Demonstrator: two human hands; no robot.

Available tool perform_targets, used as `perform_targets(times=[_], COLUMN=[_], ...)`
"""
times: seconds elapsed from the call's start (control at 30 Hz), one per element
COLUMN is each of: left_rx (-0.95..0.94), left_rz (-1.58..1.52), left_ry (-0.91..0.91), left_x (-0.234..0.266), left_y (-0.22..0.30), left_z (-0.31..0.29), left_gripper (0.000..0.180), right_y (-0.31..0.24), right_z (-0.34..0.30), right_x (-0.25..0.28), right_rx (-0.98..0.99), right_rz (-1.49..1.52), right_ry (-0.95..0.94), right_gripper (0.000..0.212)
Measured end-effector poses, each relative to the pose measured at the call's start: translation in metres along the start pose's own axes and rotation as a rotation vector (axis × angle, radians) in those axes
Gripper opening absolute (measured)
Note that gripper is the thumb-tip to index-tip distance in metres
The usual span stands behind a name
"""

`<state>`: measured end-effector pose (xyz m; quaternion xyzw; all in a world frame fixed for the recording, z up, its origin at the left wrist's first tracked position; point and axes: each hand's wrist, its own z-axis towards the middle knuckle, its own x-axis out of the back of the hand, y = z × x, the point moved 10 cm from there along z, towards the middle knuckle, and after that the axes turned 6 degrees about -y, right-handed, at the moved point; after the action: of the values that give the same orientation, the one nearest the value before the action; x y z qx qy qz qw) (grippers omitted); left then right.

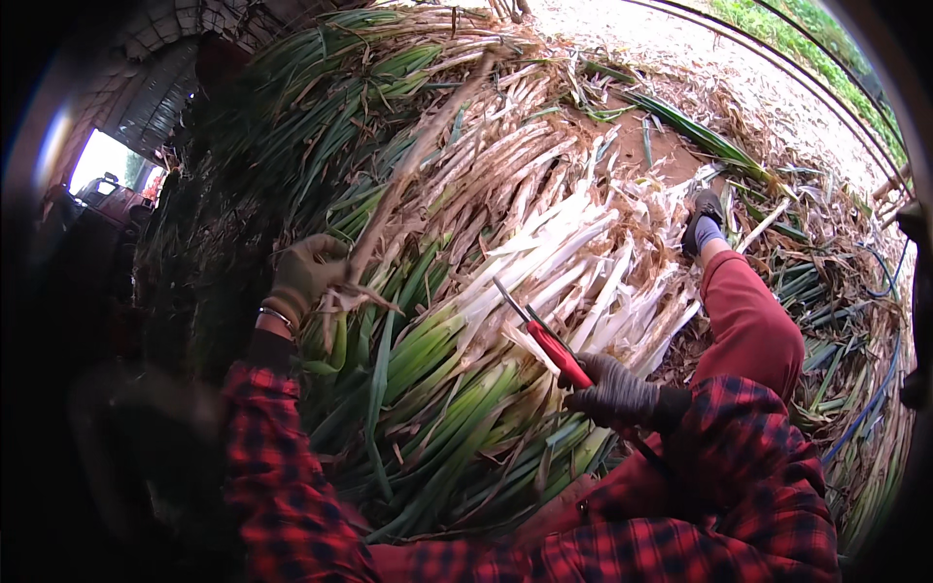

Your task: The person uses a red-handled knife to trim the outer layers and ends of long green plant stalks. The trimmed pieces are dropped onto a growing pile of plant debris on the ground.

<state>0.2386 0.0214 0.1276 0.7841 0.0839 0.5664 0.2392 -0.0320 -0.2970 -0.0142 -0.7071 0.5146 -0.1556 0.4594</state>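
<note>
My left hand (pixel 309 277), in a brownish glove, is closed on a long dry brown leaf (pixel 413 165) that stretches up and away across the pile. Its other end lies near the far bundles. In my gloved right hand (pixel 614 391) is a red-handled cutting tool (pixel 558 352); its narrow blade points up and to the left. Whether it has one blade or two I cannot tell. Beneath it lie large green onions (pixel 428 355), their green tops toward me and the left. Their peeled white stems (pixel 554 248) point away to the right.
More unpeeled green onions (pixel 496 146) with dry brown skins are heaped at the far side. Stripped skins and leaves (pixel 797 126) litter the ground. My red-trousered leg (pixel 748 321) and dark shoe (pixel 704 216) rest at the right. A blue cord (pixel 880 389) runs along the right edge.
</note>
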Motion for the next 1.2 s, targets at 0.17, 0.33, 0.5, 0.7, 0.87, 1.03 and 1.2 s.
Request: perform_targets(times=[0.17, 0.33, 0.5, 0.7, 0.87, 1.03, 1.2], left_rx=[-0.473, 0.04, 0.128, 0.559, 0.468, 0.164, -0.192], left_rz=[0.167, 0.095, 0.3, 0.374, 0.373, 0.574, 0.56], left_ry=[0.472, 0.235, 0.072, 0.131, 0.119, 0.316, 0.345], left_x=[0.063, -0.009, -0.123, -0.15, -0.146, -0.011, 0.034], left_y=[0.069, -0.04, -0.182, -0.206, -0.125, 0.008, 0.154], left_z=[-0.053, -0.012, 0.005, 0.019, 0.012, -0.052, -0.089], left_gripper=[0.053, 0.056, 0.046, 0.047, 0.043, 0.026, 0.026], right_y=[0.008, 0.023, 0.014, 0.011, 0.021, 0.009, 0.027], right_z=[0.017, 0.003, 0.007, 0.016, 0.014, 0.011, -0.001], right_x=[-0.005, 0.014, -0.003, -0.016, -0.005, -0.01, 0.02], right_rx=[0.059, 0.035, 0.013, 0.004, 0.001, 0.028, -0.021], right_rz=[0.092, 0.123, 0.129, 0.062, 0.052, 0.059, 0.17], right_ry=[0.002, 0.09, 0.005, -0.084, -0.075, -0.042, 0.102], right_gripper=[0.027, 0.029, 0.029, 0.03, 0.029, 0.022, 0.023])
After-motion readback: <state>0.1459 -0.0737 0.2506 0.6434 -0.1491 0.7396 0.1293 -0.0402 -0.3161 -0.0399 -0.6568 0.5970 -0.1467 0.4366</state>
